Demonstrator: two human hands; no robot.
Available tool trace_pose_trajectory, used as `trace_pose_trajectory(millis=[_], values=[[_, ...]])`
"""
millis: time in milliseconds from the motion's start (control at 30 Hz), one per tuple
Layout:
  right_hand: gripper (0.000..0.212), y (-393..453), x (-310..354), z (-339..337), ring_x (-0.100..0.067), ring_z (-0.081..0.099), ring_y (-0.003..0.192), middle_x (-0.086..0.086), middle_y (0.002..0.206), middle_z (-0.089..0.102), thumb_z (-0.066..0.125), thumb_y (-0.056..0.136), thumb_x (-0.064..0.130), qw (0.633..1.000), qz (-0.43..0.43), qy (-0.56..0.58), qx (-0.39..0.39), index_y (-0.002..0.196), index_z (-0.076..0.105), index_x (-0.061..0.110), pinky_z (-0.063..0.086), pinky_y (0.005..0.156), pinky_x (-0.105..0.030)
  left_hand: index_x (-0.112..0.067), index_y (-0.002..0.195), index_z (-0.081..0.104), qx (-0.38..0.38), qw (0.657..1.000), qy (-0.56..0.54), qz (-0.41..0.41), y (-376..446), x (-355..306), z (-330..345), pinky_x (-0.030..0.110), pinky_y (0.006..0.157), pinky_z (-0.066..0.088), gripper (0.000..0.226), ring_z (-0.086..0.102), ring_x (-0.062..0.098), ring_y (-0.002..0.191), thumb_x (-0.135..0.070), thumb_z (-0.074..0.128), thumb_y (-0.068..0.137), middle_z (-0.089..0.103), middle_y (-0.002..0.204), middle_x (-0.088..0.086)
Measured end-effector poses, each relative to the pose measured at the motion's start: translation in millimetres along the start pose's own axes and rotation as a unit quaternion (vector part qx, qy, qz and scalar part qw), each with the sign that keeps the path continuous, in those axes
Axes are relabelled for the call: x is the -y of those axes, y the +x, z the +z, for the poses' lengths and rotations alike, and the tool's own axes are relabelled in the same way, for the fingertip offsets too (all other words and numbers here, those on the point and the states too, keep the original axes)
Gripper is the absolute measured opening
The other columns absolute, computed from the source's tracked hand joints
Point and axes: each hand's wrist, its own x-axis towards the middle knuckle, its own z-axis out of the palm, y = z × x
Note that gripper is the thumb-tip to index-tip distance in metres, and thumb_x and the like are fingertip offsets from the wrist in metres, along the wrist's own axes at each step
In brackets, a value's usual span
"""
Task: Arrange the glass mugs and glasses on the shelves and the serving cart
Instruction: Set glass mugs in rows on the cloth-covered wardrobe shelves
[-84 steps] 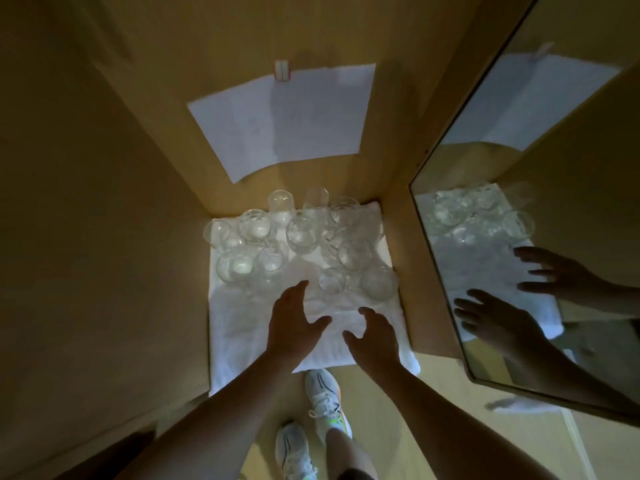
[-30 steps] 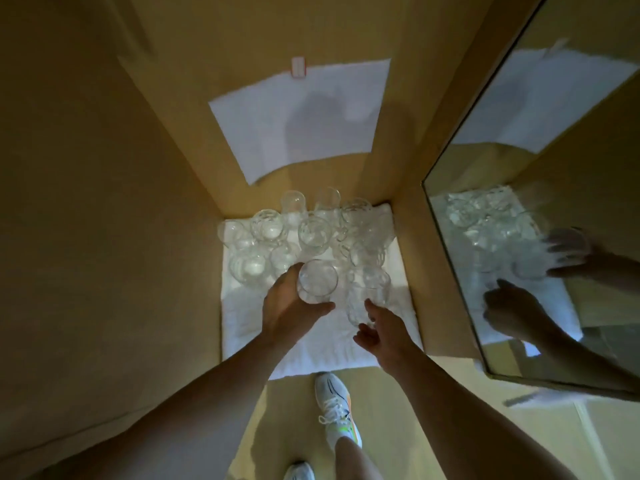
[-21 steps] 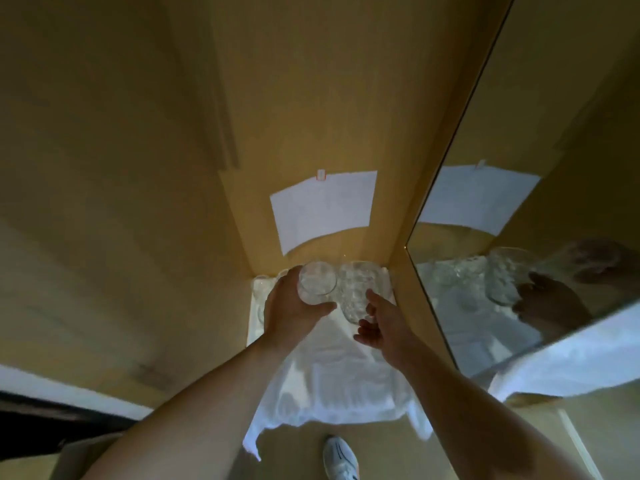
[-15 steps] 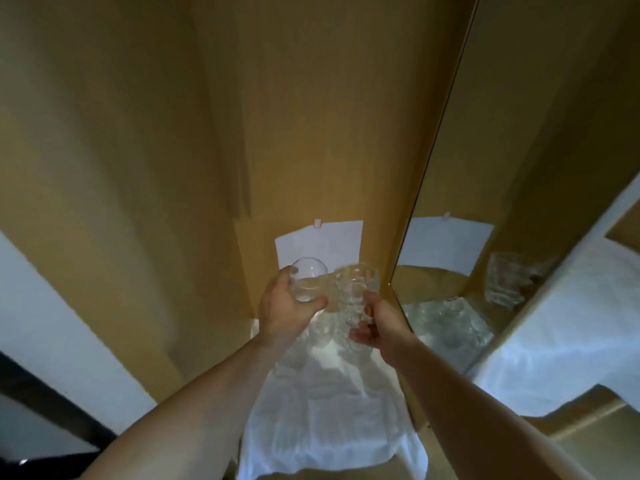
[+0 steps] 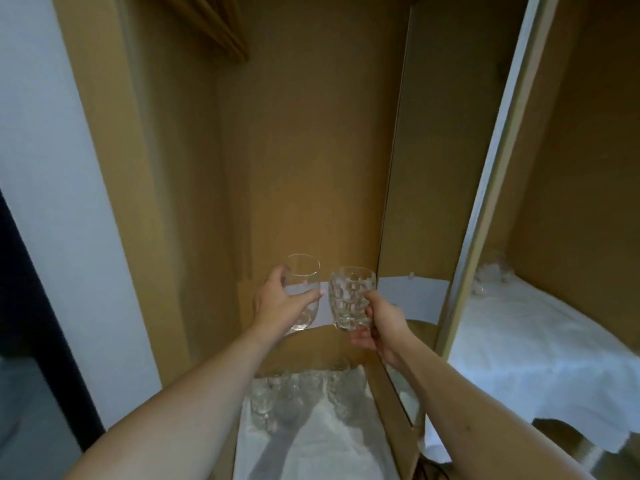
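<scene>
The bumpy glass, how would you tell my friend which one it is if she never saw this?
Find the tall wooden cupboard with a mirror on its right side. Two hands are raised in front of it, each holding a glass. The bumpy glass is in the right hand, nearest the mirror; it has a dimpled, square-patterned wall, while the left hand holds a smooth glass.
</scene>
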Motion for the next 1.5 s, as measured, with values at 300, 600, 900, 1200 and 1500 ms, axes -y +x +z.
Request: trace_pose_trajectory(millis=[300, 600, 900, 1200, 1500], values=[[0.036, -83, 27, -91, -0.028, 0.058, 0.049, -0.006, 0.056, 0.064, 0.060, 0.092, 0.041, 0.999, -0.038, 0.000, -0.017, 0.092, 0.066, 0.005, 0.056, 0.051, -0.035, -0.027, 0.137, 0.050, 0.033, 0.998, -0.041, 0.016, -83, -74, 24, 0.029, 0.085, 0.048, 0.093, 0.056, 0.018, 0.115, -0.059, 0.089, 0.059, 0.057, 0.127, -0.004], [0.036, -165, 25, -210, -0.024, 0.052, 0.041, -0.006, 0.050, 0.051, 0.060, 0.091, 0.045, 0.999, -0.012, -0.001, -0.052, 0.084, 0.051, 0.011, 0.058, 0.054, -0.034, -0.038, 0.122, 0.054, 0.050, 0.998, -0.022, 0.041, -188, -141, 90, 0.036, 0.091, 0.051, 0.086, 0.059, 0.016, 0.109, -0.075, 0.078, 0.048, 0.060, 0.115, -0.012], [0.034, -203, 10, -302, -0.020, 0.044, 0.035, -0.003, 0.058, 0.052, 0.064, 0.091, 0.040, 0.994, -0.009, 0.044, -0.103, 0.089, 0.056, 0.007, 0.053, 0.050, -0.032, -0.035, 0.115, 0.057, 0.123, 0.990, -0.052, 0.033, -255, -172, 162, 0.019, 0.070, 0.043, 0.070, 0.059, 0.012, 0.110, -0.060, 0.088, 0.058, 0.064, 0.120, -0.010], [0.039, -187, 20, -357, -0.027, 0.058, 0.052, -0.016, 0.080, 0.062, 0.062, 0.094, 0.039, 0.987, -0.001, 0.045, -0.153, 0.106, 0.060, 0.002, 0.062, 0.060, -0.039, -0.036, 0.116, 0.051, 0.166, 0.984, -0.047, 0.050, -242, -192, 241, 0.035, 0.084, 0.049, 0.080, 0.056, 0.012, 0.106, -0.069, 0.081, 0.050, 0.059, 0.115, -0.012], [0.039, -111, 35, -397, -0.024, 0.062, 0.046, -0.015, 0.079, 0.065, 0.063, 0.094, 0.041, 0.978, 0.010, 0.032, -0.207, 0.101, 0.061, 0.003, 0.061, 0.054, -0.037, -0.034, 0.120, 0.054, 0.190, 0.979, -0.057, 0.040, -182, -192, 334, 0.030, 0.080, 0.047, 0.084, 0.058, 0.012, 0.103, -0.069, 0.081, 0.048, 0.059, 0.112, -0.013]])
